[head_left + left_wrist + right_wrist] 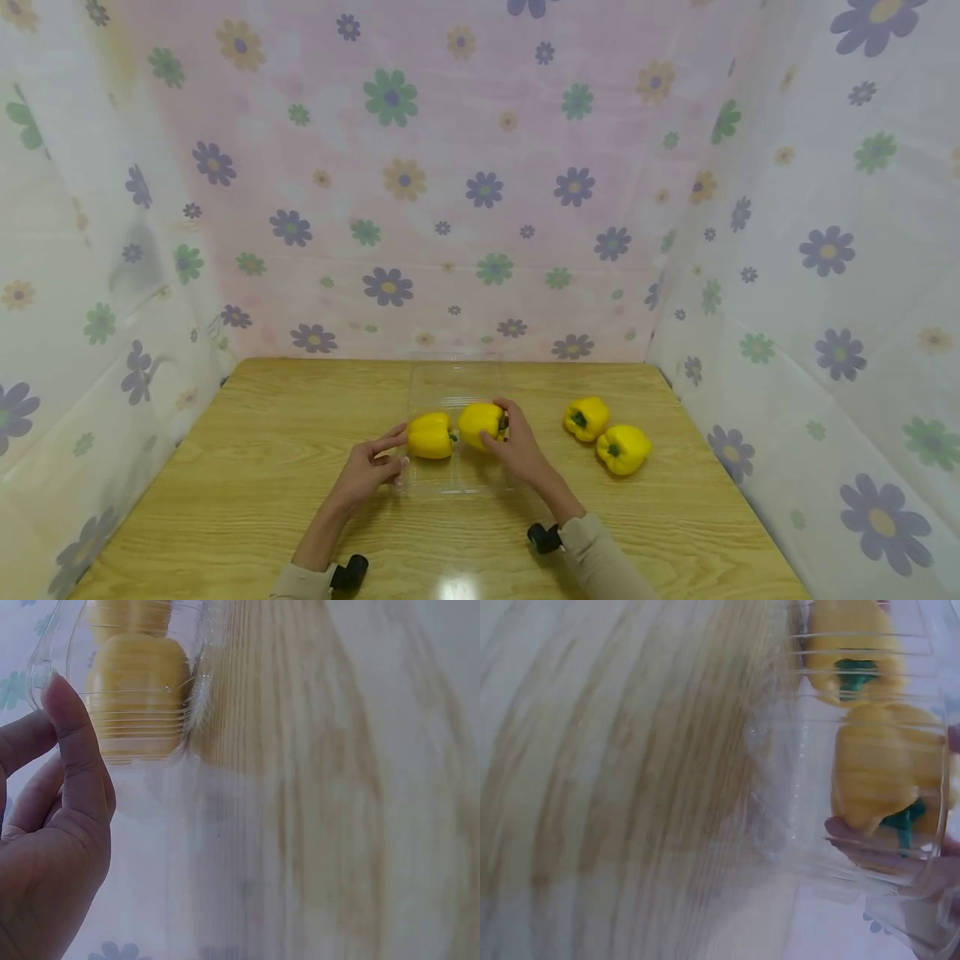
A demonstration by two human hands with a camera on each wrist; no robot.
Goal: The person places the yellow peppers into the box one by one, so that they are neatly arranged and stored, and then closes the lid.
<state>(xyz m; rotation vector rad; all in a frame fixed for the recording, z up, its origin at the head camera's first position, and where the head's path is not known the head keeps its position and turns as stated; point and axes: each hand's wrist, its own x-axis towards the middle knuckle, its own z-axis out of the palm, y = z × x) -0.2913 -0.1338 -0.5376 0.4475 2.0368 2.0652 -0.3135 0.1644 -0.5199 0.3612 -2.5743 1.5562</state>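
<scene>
A clear plastic clamshell box (468, 482) lies on the table with its lid (453, 379) folded back. In its left part a yellow bell pepper (430, 436) lies on its side, stem toward the right. My left hand (363, 473) holds the box's left edge, thumb at the rim in the left wrist view. My right hand (522, 448) grips a second yellow bell pepper (478, 425) in the right part, thumb on the near side and fingers round the stem end. Through the box wall, the right wrist view shows this pepper (874, 769) and its green stem.
Two more yellow bell peppers, one farther back (587, 418) and one nearer (624, 450), sit on the wooden table (300, 400) right of the box. Flower-print cloth (450, 208) hangs behind the table and along both sides.
</scene>
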